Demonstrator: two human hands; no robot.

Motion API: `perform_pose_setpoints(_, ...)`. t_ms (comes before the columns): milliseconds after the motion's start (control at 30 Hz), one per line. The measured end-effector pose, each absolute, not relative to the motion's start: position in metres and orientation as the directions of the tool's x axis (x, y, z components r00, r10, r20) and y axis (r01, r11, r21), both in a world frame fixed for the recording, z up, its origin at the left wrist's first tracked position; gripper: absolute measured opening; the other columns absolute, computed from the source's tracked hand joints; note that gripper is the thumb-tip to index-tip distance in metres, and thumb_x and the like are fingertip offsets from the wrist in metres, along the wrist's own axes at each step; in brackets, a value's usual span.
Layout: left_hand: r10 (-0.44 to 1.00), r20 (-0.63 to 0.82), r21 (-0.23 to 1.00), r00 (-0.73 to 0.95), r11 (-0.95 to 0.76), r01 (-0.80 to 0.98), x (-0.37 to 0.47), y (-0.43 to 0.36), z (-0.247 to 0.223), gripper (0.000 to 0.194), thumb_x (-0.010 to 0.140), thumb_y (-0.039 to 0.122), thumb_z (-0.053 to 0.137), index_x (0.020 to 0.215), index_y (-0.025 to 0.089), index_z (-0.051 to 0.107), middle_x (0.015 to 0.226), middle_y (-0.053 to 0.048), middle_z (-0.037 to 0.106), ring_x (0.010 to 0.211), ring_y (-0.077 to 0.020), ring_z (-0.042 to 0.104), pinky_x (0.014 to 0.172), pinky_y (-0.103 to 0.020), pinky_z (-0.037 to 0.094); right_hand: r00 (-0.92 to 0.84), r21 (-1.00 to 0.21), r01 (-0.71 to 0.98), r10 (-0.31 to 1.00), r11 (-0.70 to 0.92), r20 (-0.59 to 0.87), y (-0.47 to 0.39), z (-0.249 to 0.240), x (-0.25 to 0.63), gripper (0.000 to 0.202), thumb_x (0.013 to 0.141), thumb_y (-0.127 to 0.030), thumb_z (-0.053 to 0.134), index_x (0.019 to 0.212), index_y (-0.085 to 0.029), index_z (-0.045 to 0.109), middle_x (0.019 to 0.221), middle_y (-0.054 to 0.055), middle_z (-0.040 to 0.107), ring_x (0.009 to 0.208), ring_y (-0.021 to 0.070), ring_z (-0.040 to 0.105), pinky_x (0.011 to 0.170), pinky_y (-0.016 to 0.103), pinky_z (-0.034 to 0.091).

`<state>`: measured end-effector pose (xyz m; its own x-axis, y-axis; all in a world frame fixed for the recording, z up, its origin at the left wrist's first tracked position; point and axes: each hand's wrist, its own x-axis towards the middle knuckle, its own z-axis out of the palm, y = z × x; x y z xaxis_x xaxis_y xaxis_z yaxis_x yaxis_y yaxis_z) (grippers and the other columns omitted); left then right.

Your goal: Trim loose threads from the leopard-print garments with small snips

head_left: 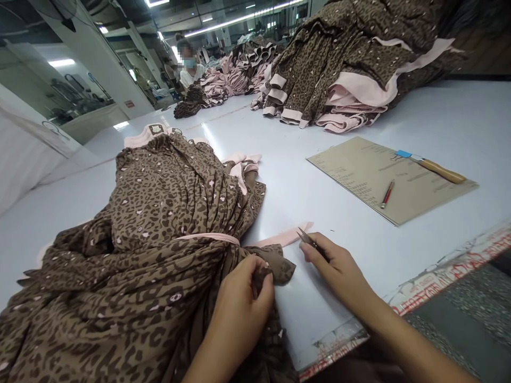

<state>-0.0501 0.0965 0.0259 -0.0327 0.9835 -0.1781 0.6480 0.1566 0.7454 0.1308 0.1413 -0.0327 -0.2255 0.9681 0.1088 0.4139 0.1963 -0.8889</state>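
Observation:
A heap of brown leopard-print garments [171,202] with pink trim covers the left part of the table and hangs over its front edge. My left hand [245,298] pinches a fold of this cloth near the front edge. Just right of it, my right hand [333,260] is closed around small thread snips [307,238], whose pointed blades face up and left. Beneath the blade tips lies a pink fabric strip [285,234], apart from my fingers. The snips are clear of the cloth in my left hand.
A brown cardboard sheet [359,175] with writing lies to the right, bearing a red pen [387,194] and a wooden-handled tool [443,170]. Behind it rises a big pile of leopard-print garments [311,69]. A masked person [189,66] is in the background. Red-printed tape [439,284] edges the table.

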Motion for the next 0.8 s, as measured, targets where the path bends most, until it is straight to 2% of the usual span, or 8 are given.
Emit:
perform_pose_setpoints(133, 0.996, -0.052, 0.596, 0.068, -0.024, 0.802, -0.046, 0.098, 0.025, 0.008, 0.082, 0.015, 0.044, 0.077, 0.022, 0.045, 0.082, -0.002, 0.056, 0.073, -0.019, 0.054, 0.065, -0.028, 0.037, -0.301, -0.907, 0.395, 0.953, 0.146, 0.022, 0.141, -0.036, 0.133, 0.022, 0.087, -0.041, 0.057, 0.093, -0.02, 0.06, 0.084, 0.003, 0.066, 0.075, 0.0217, 0.061, 0.063, 0.029, 0.045)
perform_pose_setpoints(233, 0.986, -0.096, 0.559, 0.138, -0.061, 0.827, -0.046, 0.097, 0.023, 0.02, 0.08, 0.012, 0.041, 0.098, 0.021, 0.046, 0.107, -0.009, 0.058, 0.084, -0.0223, 0.059, 0.072, -0.032, 0.041, -0.428, -0.937, 0.303, 0.903, 0.171, 0.026, 0.129, -0.029, 0.119, 0.019, 0.09, -0.032, 0.053, 0.076, -0.02, 0.058, 0.072, -0.001, 0.063, 0.068, 0.0177, 0.059, 0.061, 0.025, 0.046)
perform_pose_setpoints(300, 0.971, -0.146, 0.515, 0.19, -0.089, 0.852, -0.046, 0.097, 0.023, 0.031, 0.08, 0.011, 0.041, 0.109, 0.021, 0.045, 0.12, -0.012, 0.055, 0.092, -0.0246, 0.06, 0.076, -0.035, 0.043, -0.473, -0.953, 0.234, 0.879, 0.194, 0.063, 0.123, -0.022, 0.11, 0.019, 0.091, -0.03, 0.05, 0.076, -0.02, 0.057, 0.075, -0.001, 0.063, 0.07, 0.0164, 0.059, 0.063, 0.024, 0.047)
perform_pose_setpoints(467, 0.968, -0.17, 0.445, 0.182, -0.089, 0.891, -0.044, 0.096, 0.023, 0.016, 0.076, 0.007, 0.041, 0.075, 0.023, 0.046, 0.081, -0.002, 0.057, 0.073, -0.0206, 0.06, 0.065, -0.031, 0.044, -0.335, -0.953, 0.267, 0.941, 0.14, 0.044, 0.136, -0.02, 0.113, 0.029, 0.094, -0.038, 0.043, 0.075, -0.02, 0.054, 0.072, 0.001, 0.061, 0.071, 0.0177, 0.058, 0.064, 0.025, 0.045)
perform_pose_setpoints(567, 0.98, -0.066, 0.398, 0.186, -0.145, 0.906, -0.046, 0.092, 0.018, 0.015, 0.076, 0.007, 0.042, 0.072, 0.022, 0.046, 0.1, -0.005, 0.059, 0.074, -0.0194, 0.061, 0.065, -0.032, 0.045, -0.246, -0.921, 0.382, 0.969, 0.07, -0.028, 0.155, -0.03, 0.119, 0.035, 0.091, -0.046, 0.048, 0.069, -0.02, 0.058, 0.062, 0.001, 0.059, 0.06, 0.0192, 0.055, 0.055, 0.026, 0.038)
perform_pose_setpoints(667, 0.947, 0.084, 0.321, 0.309, -0.319, 0.892, -0.05, 0.089, 0.014, 0.016, 0.074, 0.005, 0.044, 0.074, 0.02, 0.05, 0.12, -0.01, 0.055, 0.099, -0.027, 0.057, 0.079, -0.038, 0.046, -0.269, -0.907, 0.419, 0.96, 0.043, -0.079, 0.167, -0.04, 0.112, 0.036, 0.081, -0.049, 0.062, 0.06, -0.02, 0.061, 0.054, 0.001, 0.058, 0.052, 0.0189, 0.053, 0.05, 0.026, 0.032)
perform_pose_setpoints(733, 0.913, 0.098, 0.323, 0.396, -0.405, 0.855, -0.051, 0.09, 0.015, 0.019, 0.072, 0.002, 0.043, 0.069, 0.019, 0.049, 0.103, -0.01, 0.061, 0.099, -0.0277, 0.054, 0.081, -0.039, 0.044, -0.293, -0.924, 0.381, 0.953, 0.041, -0.079, 0.171, -0.043, 0.101, 0.027, 0.08, -0.044, 0.065, 0.066, -0.02, 0.064, 0.059, 0.002, 0.062, 0.058, 0.0198, 0.057, 0.053, 0.026, 0.035)
perform_pose_setpoints(800, 0.909, 0.046, 0.346, 0.414, -0.403, 0.847, -0.051, 0.091, 0.018, 0.02, 0.071, 0.001, 0.042, 0.063, 0.02, 0.044, 0.077, -0.006, 0.058, 0.081, -0.0236, 0.054, 0.072, -0.036, 0.044, -0.332, -0.952, 0.302, 0.942, 0.049, -0.057, 0.172, -0.044, 0.093, 0.018, 0.082, -0.035, 0.062, 0.073, -0.02, 0.064, 0.068, 0.001, 0.065, 0.067, 0.0203, 0.06, 0.059, 0.027, 0.041)
